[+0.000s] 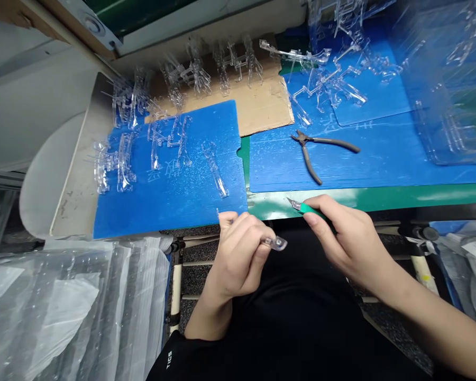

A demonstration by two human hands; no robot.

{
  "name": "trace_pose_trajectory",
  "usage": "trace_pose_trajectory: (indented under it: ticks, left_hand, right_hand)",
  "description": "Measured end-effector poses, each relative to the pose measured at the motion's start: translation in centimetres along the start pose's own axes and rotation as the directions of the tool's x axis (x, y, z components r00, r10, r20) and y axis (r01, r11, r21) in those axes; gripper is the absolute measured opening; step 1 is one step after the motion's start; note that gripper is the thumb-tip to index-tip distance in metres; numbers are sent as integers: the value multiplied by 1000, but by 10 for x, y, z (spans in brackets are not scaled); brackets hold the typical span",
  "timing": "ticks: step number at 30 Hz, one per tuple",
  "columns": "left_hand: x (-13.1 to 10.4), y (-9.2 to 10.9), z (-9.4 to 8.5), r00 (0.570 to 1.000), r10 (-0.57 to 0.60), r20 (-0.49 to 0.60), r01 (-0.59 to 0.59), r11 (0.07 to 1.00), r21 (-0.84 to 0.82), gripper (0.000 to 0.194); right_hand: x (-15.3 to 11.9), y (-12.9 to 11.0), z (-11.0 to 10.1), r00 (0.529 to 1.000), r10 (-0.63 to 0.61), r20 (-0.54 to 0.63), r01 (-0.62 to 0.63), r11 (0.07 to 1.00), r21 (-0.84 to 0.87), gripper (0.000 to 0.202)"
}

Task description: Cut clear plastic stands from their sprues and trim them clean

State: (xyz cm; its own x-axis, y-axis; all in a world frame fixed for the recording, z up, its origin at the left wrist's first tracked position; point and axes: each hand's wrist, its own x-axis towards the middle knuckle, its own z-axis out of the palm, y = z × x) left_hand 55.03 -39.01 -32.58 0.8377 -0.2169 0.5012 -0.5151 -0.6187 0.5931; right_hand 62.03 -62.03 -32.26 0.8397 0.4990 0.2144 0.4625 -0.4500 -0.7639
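My left hand [240, 251] is closed around a clear plastic part [278, 243]; one end sticks out past the thumb, and most of its length is hidden by the fingers. In my right hand [345, 233] is a craft knife [307, 208] with a green handle, its pointed blade aimed left toward the other hand. Blade and plastic part are apart. A single clear part [216, 172] lies on the left blue sheet [135, 211]. Beyond the knife, a pair of side cutters [307, 140] rests with handles spread on the right blue sheet [269, 164].
Several clear plastic pieces on their sprues [198, 69] stand along a cardboard sheet [262, 108]. More clear sprues [325, 82] pile up at the back right, beside stacked clear trays [444, 148]. Wrapped plastic sheeting [135, 296] sits below the table's left edge.
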Motion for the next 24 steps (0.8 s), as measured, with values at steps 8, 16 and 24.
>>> trace_pose_trajectory:
  ticks: [8, 16, 24]
  left_hand:
    - [17, 36, 48, 775, 570, 273, -575, 815, -70, 36]
    - [21, 70, 66, 508, 843, 177, -781, 537, -317, 34]
    - [4, 104, 94, 249, 950, 190, -890, 302, -342, 19]
  right_hand:
    - [-1, -24, -7, 971, 210, 110, -236, 902, 362, 20]
    - [-33, -23, -18, 939, 314, 141, -341, 903, 262, 16]
    - [-96, -33, -70, 906, 371, 205, -409, 891, 197, 29]
